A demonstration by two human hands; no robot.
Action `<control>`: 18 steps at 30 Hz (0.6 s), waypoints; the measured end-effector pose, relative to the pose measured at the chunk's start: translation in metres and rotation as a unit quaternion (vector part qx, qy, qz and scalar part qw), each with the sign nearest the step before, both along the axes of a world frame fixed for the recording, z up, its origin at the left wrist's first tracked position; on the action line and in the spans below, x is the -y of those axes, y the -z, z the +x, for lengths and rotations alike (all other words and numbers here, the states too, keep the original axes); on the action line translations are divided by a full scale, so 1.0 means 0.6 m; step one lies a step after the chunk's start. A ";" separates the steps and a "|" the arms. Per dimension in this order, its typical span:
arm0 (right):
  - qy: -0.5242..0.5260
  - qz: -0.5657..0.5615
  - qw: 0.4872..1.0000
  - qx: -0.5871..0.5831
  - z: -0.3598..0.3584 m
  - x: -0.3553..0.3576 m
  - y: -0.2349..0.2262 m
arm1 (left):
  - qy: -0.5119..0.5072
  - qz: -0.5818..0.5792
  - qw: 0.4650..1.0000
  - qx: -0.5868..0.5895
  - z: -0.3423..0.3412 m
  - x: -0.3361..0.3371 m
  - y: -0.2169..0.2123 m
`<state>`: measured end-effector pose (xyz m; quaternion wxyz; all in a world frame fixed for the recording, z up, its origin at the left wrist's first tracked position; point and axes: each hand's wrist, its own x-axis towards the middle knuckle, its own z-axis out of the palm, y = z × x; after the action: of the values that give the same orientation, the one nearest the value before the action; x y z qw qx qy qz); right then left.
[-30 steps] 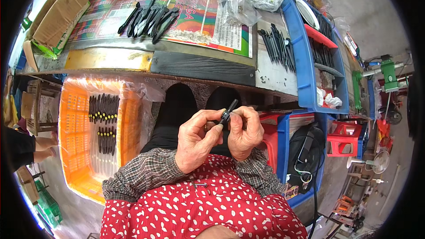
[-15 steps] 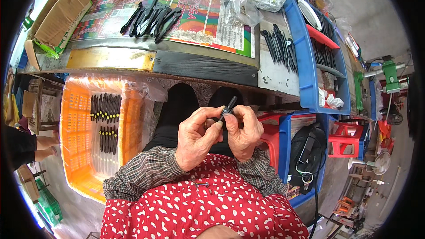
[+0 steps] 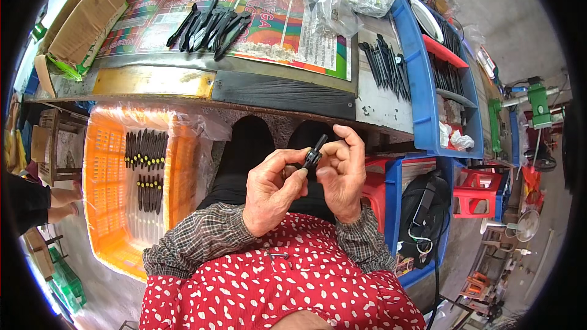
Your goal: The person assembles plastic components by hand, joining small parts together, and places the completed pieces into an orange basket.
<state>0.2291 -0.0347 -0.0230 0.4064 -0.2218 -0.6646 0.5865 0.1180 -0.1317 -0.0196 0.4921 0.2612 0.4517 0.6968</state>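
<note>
Between the thumb and fingers of my left hand [image 3: 269, 194] is a small black part [image 3: 313, 155], with a narrow tip pointing up and a thicker middle; its lower end is hidden by the fingers. My right hand [image 3: 342, 178] is just right of it, index finger raised and fingers apart. Whether a right fingertip touches the part I cannot tell. Below the hands are my dark-trousered knees [image 3: 252, 140]. On the bench ahead, a pile of long black pieces [image 3: 211, 27] lies on printed cardboard [image 3: 275, 36], with more slim black pieces [image 3: 386, 67] to the right.
An orange basket [image 3: 98, 189] at left holds two rows of black pieces with yellow dots [image 3: 147, 150]. A divided blue bin [image 3: 428, 107] stands at the bench's right. Below it, a blue crate [image 3: 394, 208] holds a black bag [image 3: 425, 214]. A cardboard box [image 3: 88, 15] sits far left.
My right hand has come off the black part and turned, its index finger lifting and its fingers spreading. My left hand keeps the part in nearly the same place.
</note>
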 end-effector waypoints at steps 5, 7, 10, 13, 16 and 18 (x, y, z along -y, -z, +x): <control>-0.008 0.040 0.996 0.073 -0.005 -0.007 -0.008 | -0.016 0.008 1.000 -0.021 0.006 0.002 -0.005; 0.016 -0.028 0.997 0.068 -0.011 -0.015 -0.012 | 0.008 0.004 1.000 -0.014 0.003 0.003 -0.006; 0.005 -0.042 0.999 0.025 0.002 -0.031 -0.013 | 0.000 -0.017 1.000 0.025 0.002 0.003 -0.013; -0.062 -0.039 0.997 0.022 0.005 -0.009 -0.008 | -0.007 0.000 1.000 -0.028 0.001 0.003 -0.003; -0.053 0.008 0.996 0.076 0.000 -0.015 -0.015 | -0.003 0.011 0.999 -0.044 0.003 0.003 -0.011; -0.001 -0.043 0.997 0.069 -0.007 -0.025 -0.022 | 0.002 0.001 0.999 -0.037 0.003 0.005 -0.010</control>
<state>0.2251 -0.0194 -0.0100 0.3491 -0.2784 -0.6656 0.5980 0.1197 -0.1348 -0.0138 0.4764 0.2886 0.4687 0.6856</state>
